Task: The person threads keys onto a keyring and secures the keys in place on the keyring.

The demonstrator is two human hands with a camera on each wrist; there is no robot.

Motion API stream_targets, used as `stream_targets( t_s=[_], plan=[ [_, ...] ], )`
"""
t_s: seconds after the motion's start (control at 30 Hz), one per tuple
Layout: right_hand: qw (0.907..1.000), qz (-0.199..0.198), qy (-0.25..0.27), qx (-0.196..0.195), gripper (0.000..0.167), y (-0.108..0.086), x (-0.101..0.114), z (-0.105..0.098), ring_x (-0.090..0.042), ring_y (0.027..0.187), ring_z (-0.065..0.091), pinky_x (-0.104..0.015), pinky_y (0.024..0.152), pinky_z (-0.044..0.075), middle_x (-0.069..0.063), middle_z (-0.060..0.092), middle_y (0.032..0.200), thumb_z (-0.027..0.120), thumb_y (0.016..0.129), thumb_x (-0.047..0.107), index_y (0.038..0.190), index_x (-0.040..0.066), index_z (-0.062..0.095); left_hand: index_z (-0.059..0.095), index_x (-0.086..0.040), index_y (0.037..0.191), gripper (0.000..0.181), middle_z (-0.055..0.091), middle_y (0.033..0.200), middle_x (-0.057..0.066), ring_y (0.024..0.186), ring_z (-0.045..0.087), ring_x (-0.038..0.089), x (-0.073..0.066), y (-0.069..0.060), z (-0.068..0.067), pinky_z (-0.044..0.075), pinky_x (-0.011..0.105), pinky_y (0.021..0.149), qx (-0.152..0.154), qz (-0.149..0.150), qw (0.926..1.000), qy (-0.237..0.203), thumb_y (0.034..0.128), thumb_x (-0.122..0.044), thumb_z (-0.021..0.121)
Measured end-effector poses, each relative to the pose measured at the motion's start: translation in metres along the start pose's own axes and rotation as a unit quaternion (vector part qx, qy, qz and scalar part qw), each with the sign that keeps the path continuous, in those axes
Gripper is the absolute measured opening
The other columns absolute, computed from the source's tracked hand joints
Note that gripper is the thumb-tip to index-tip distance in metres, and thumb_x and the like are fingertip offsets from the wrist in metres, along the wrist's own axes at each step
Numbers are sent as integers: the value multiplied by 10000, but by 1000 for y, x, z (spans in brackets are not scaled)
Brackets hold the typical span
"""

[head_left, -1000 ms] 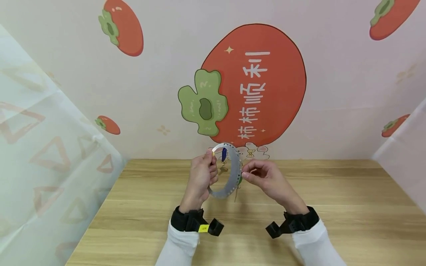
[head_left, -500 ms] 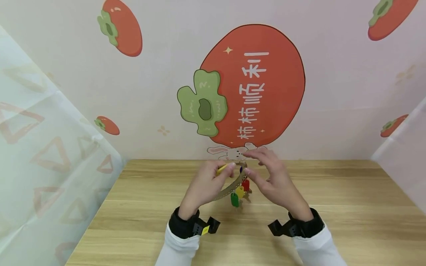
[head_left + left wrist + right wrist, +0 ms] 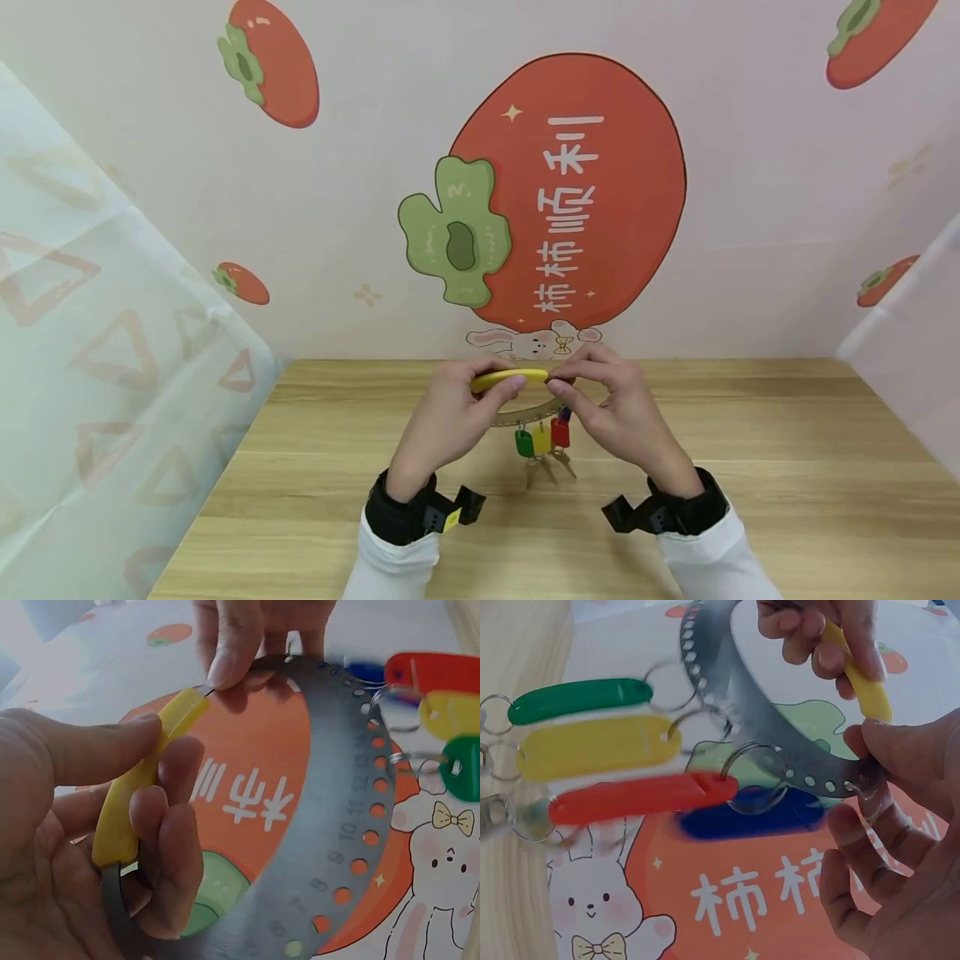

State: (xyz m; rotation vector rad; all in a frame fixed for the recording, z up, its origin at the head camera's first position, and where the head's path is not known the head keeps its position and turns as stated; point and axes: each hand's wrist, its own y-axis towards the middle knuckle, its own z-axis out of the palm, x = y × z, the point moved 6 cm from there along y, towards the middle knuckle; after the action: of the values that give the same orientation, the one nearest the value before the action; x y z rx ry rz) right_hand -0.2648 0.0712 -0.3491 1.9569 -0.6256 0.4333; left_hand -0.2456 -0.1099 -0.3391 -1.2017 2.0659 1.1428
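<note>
A large flat metal key ring [image 3: 334, 802] with a row of numbered holes hangs between both hands. My left hand [image 3: 450, 412] grips its yellow handle [image 3: 118, 817]. With thumb and fingers, my right hand [image 3: 622, 404] pinches the thin metal end beside the handle's tip. Small split rings attach a green key tag [image 3: 524, 443], a yellow key tag [image 3: 596, 746], a red key tag [image 3: 645, 798] and a blue key tag [image 3: 754, 815] to the holes. Keys [image 3: 542, 472] dangle below the tags in the head view. The right fingers hide part of the band.
Below the hands lies a wooden table [image 3: 300, 517]. A backdrop [image 3: 330, 200] printed with persimmons and a rabbit rises at its far edge. White sheets [image 3: 82, 375] slope along both sides. Each wrist wears a black camera mount [image 3: 408, 508].
The key ring has tipped from upright to nearly level, so the tags now hang in front. My right hand has let go of the tag side, opened, then pinched the band's end by the handle.
</note>
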Motion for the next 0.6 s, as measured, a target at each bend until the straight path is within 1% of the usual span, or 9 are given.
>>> stream_targets(
  t_s=[0.13, 0.23, 0.3, 0.43, 0.53, 0.6],
  plan=[
    [9999, 132, 69, -32, 197, 0, -2, -1, -125, 796, 579, -242, 690, 491, 50, 639, 900, 768, 851, -49, 966, 110, 787, 744, -84, 1067, 134, 691, 914, -5, 748, 604, 122, 1, 0, -6, 540, 289, 678, -255, 57, 9996, -127, 962, -161, 711],
    [9996, 253, 95, -75, 182, -1, -4, -2, -124, 750, 588, -234, 654, 504, 41, 645, 901, 761, 860, -47, 972, 95, 788, 739, -81, 1106, 171, 694, 946, 5, 762, 610, 131, 2, 0, -9, 544, 280, 678, -295, 10, 9993, -207, 966, -175, 709],
    [9990, 415, 122, -124, 167, -1, -8, -4, -125, 747, 604, -230, 664, 521, 32, 657, 905, 758, 863, -47, 975, 74, 790, 727, -72, 1126, 184, 681, 940, 24, 765, 597, 156, 6, 1, -11, 527, 277, 663, -232, -98, 9993, -267, 978, -175, 692],
    [9950, 946, 268, -152, 139, -3, -17, -7, -132, 757, 626, -222, 677, 542, -10, 682, 913, 735, 884, -49, 989, 25, 788, 704, -37, 1097, 141, 674, 926, 44, 823, 621, 171, 20, 0, -16, 529, 294, 721, 36, -402, 9989, -223, 1016, -115, 619],
    [9898, 1364, 407, 22, 124, -5, -24, -9, -155, 749, 627, -229, 655, 543, -46, 699, 932, 717, 910, -21, 1010, 11, 783, 701, -16, 1051, 140, 692, 916, 57, 852, 659, 167, 28, 0, -18, 554, 317, 751, 241, -543, 9981, -190, 1029, -57, 570],
    [9851, 1638, 483, 216, 115, -6, -28, -10, -169, 746, 629, -245, 646, 543, -61, 708, 947, 710, 928, 13, 1021, 14, 779, 707, -6, 1040, 154, 690, 887, 59, 813, 665, 160, 30, 0, -17, 560, 320, 720, 339, -566, 9976, -210, 1031, -42, 557]
  ],
)
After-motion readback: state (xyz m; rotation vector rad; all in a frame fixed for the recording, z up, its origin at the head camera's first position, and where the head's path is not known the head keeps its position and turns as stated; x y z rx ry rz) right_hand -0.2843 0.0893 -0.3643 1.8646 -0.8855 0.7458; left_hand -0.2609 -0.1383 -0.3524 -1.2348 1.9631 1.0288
